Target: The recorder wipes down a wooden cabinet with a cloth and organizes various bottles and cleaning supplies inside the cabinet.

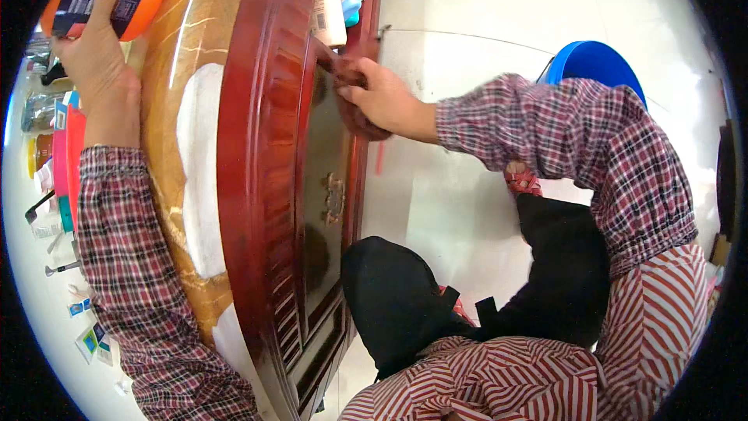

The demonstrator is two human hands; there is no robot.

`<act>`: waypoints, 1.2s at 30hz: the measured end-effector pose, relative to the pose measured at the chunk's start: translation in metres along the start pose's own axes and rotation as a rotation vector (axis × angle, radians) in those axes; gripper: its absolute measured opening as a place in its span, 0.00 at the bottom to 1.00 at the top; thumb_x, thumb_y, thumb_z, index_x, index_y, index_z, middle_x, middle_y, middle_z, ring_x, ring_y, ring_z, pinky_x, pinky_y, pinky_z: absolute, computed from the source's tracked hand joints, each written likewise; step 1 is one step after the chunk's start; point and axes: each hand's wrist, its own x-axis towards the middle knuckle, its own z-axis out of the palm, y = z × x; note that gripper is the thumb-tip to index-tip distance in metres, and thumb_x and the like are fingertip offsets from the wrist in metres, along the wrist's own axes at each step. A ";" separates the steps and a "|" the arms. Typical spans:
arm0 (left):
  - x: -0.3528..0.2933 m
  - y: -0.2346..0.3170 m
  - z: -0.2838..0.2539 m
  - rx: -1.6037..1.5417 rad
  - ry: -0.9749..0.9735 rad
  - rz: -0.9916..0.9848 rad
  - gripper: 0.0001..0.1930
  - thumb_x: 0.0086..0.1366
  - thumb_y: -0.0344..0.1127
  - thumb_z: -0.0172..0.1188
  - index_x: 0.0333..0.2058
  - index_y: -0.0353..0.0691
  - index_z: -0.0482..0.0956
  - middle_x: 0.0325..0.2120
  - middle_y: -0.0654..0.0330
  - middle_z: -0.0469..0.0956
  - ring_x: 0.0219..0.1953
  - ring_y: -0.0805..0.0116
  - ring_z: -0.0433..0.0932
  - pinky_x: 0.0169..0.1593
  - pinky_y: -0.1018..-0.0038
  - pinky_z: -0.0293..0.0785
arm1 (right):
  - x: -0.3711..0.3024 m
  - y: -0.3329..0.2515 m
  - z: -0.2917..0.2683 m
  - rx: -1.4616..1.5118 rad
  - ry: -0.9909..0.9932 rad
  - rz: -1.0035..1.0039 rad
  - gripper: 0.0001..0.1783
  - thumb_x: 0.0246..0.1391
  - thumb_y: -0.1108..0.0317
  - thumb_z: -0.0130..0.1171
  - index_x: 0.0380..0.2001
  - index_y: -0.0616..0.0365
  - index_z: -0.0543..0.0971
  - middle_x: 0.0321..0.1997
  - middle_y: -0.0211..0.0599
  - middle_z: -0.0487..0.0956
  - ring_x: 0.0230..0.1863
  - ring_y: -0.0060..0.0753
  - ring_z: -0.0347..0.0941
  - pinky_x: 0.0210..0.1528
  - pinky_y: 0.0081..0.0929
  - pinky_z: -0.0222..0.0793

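At the upper left my left hand point(97, 78) is closed around an orange container point(148, 4) with a dark label, its thumb lying across the label. The container is over the brown marble-patterned top point(195, 23) of a dark red wooden cabinet point(265, 148). My right hand point(382, 97) grips a brownish-red cloth point(362, 121) at the upper edge of the cabinet's front; motion blurs the cloth. Below it, the cabinet front has a dark glossy panel point(323, 156) with an ornate metal handle point(334, 199). White and blue bottles point(331, 8) stand just beyond the cloth.
A white mat point(202, 171) lies along the cabinet top. Past its far edge are coloured containers point(61, 144) and small items on hooks along the wall. A blue bucket point(596, 66) stands on the pale tiled floor point(460, 0) at right. My knees are close to the cabinet.
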 end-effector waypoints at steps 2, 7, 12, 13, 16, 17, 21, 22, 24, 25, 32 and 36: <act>-0.009 -0.009 0.011 0.028 0.064 -0.034 0.23 0.45 0.26 0.70 0.42 0.36 0.73 0.39 0.60 0.76 0.40 0.72 0.76 0.47 0.75 0.73 | 0.030 0.010 0.026 -0.399 0.174 -0.204 0.10 0.51 0.71 0.53 0.37 0.64 0.74 0.33 0.45 0.78 0.37 0.38 0.76 0.38 0.32 0.71; -0.004 -0.019 0.021 -0.037 -0.011 0.002 0.27 0.45 0.27 0.70 0.46 0.36 0.71 0.41 0.59 0.75 0.42 0.71 0.76 0.49 0.75 0.73 | 0.075 0.108 0.032 -0.147 0.404 -0.159 0.14 0.44 0.73 0.58 0.38 0.60 0.76 0.39 0.47 0.77 0.43 0.51 0.72 0.45 0.39 0.68; -0.019 0.018 -0.023 0.021 0.014 -0.080 0.27 0.46 0.30 0.71 0.44 0.38 0.67 0.41 0.58 0.75 0.44 0.68 0.76 0.51 0.72 0.73 | 0.011 0.120 0.035 -0.322 0.502 -0.445 0.15 0.42 0.74 0.58 0.38 0.58 0.77 0.39 0.49 0.75 0.42 0.52 0.71 0.45 0.41 0.67; -0.003 0.032 -0.034 0.053 -0.009 -0.075 0.26 0.48 0.29 0.70 0.45 0.38 0.67 0.41 0.57 0.75 0.45 0.67 0.76 0.52 0.71 0.73 | 0.004 0.102 0.033 -0.395 0.386 -0.354 0.15 0.43 0.74 0.57 0.39 0.57 0.76 0.39 0.49 0.75 0.42 0.52 0.71 0.45 0.41 0.67; 0.013 0.067 -0.034 0.030 -0.028 -0.035 0.26 0.49 0.29 0.69 0.46 0.38 0.67 0.42 0.57 0.74 0.45 0.67 0.76 0.52 0.72 0.73 | -0.034 0.085 0.042 -0.496 0.122 -0.111 0.10 0.46 0.69 0.56 0.34 0.58 0.78 0.32 0.49 0.78 0.34 0.53 0.74 0.37 0.43 0.70; 0.015 0.069 -0.035 0.031 -0.022 -0.018 0.26 0.49 0.28 0.68 0.46 0.38 0.67 0.42 0.57 0.74 0.45 0.67 0.75 0.52 0.71 0.73 | -0.052 0.095 0.041 -0.497 0.123 -0.119 0.10 0.46 0.69 0.56 0.34 0.58 0.78 0.32 0.49 0.78 0.34 0.53 0.74 0.37 0.43 0.70; 0.011 0.080 -0.027 -0.001 0.002 -0.046 0.24 0.49 0.29 0.68 0.45 0.37 0.69 0.42 0.57 0.74 0.45 0.67 0.75 0.51 0.71 0.73 | -0.048 0.100 0.026 -0.319 0.131 -0.100 0.14 0.46 0.70 0.57 0.39 0.54 0.77 0.41 0.45 0.75 0.41 0.49 0.73 0.43 0.39 0.70; 0.018 0.079 -0.039 0.119 -0.053 0.000 0.23 0.49 0.28 0.68 0.44 0.36 0.70 0.42 0.57 0.74 0.44 0.67 0.76 0.51 0.71 0.73 | -0.039 0.088 0.026 -0.223 0.304 -0.182 0.13 0.46 0.69 0.57 0.39 0.54 0.77 0.41 0.45 0.75 0.40 0.48 0.73 0.43 0.39 0.70; 0.023 0.082 -0.044 0.239 -0.107 0.038 0.22 0.49 0.28 0.68 0.42 0.36 0.71 0.41 0.57 0.75 0.44 0.67 0.76 0.50 0.71 0.74 | -0.025 0.048 0.017 -0.296 0.343 -0.455 0.14 0.46 0.71 0.56 0.40 0.54 0.75 0.42 0.43 0.74 0.42 0.47 0.72 0.43 0.39 0.71; 0.022 0.084 -0.033 0.137 -0.052 -0.026 0.21 0.49 0.28 0.69 0.41 0.35 0.71 0.41 0.56 0.75 0.43 0.67 0.76 0.50 0.71 0.74 | -0.011 0.049 0.007 -0.306 0.348 -0.450 0.14 0.46 0.71 0.56 0.40 0.54 0.75 0.42 0.43 0.74 0.42 0.47 0.72 0.43 0.39 0.71; 0.018 0.097 -0.016 0.442 0.095 -0.104 0.18 0.62 0.24 0.50 0.50 0.48 0.76 0.49 0.58 0.71 0.48 0.70 0.71 0.55 0.71 0.67 | -0.018 0.056 0.011 -0.892 0.335 -0.498 0.22 0.43 0.74 0.54 0.46 0.54 0.70 0.44 0.41 0.71 0.45 0.42 0.71 0.38 0.35 0.73; 0.018 0.095 -0.019 0.294 -0.029 -0.071 0.17 0.63 0.26 0.47 0.48 0.46 0.78 0.49 0.58 0.72 0.50 0.71 0.70 0.58 0.74 0.65 | -0.037 0.070 0.016 -0.957 0.155 -0.504 0.24 0.41 0.72 0.55 0.47 0.58 0.70 0.45 0.41 0.71 0.40 0.43 0.72 0.36 0.35 0.73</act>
